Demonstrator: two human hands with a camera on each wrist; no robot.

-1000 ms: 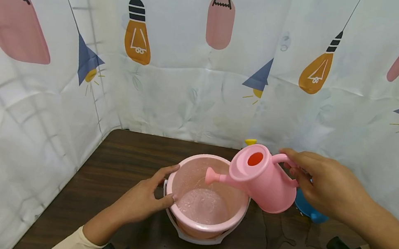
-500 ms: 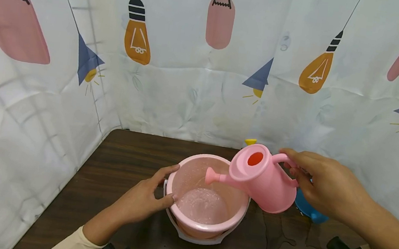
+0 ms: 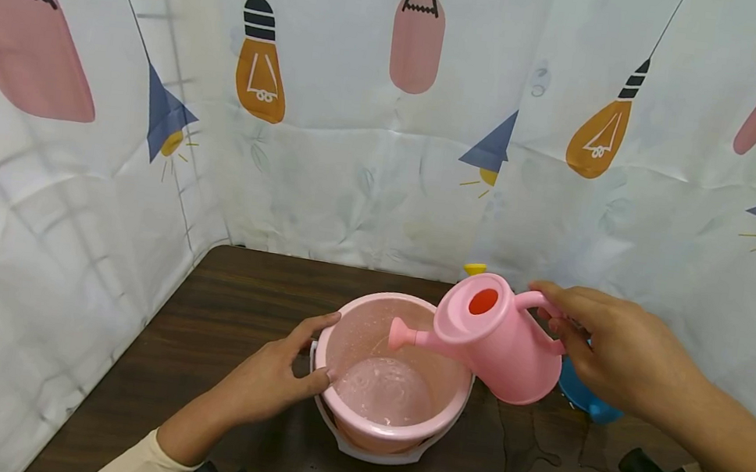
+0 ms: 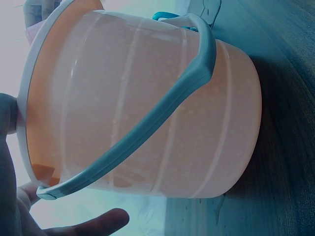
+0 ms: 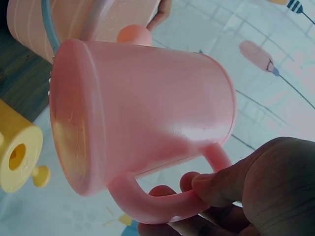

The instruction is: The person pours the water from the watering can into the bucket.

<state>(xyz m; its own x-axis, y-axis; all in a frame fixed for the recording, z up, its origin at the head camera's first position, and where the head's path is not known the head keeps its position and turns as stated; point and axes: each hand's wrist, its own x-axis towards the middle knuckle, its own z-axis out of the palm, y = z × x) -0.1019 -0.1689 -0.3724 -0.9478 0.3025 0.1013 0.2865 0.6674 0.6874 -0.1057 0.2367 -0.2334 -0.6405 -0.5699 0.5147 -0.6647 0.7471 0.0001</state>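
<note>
My right hand (image 3: 619, 352) grips the handle of a pink toy watering can (image 3: 512, 355), tilted so its spout hangs over the open bucket. Thin streaks of water fall from the spout. A pale pink bucket (image 3: 389, 432) stands upright on the table, with rippling water (image 3: 383, 390) at its bottom. At its left side, my left hand (image 3: 268, 380) holds the rim, thumb and a finger bent over the edge. The left wrist view shows the bucket's lowered handle (image 4: 147, 125) crossing its side. In the right wrist view, fingers and thumb wrap round the can's handle (image 5: 162, 206).
A yellow watering can (image 5: 22, 152) stands behind the pink one, mostly hidden in the head view. Under my right hand sits a blue plastic object (image 3: 588, 396), partly covered. Spilled water (image 3: 521, 450) wets the dark wooden table (image 3: 259, 284). A printed curtain (image 3: 358, 170) hangs behind.
The ripples on the water in the bucket shift. Both hands, the pink watering can and the bucket stay in place.
</note>
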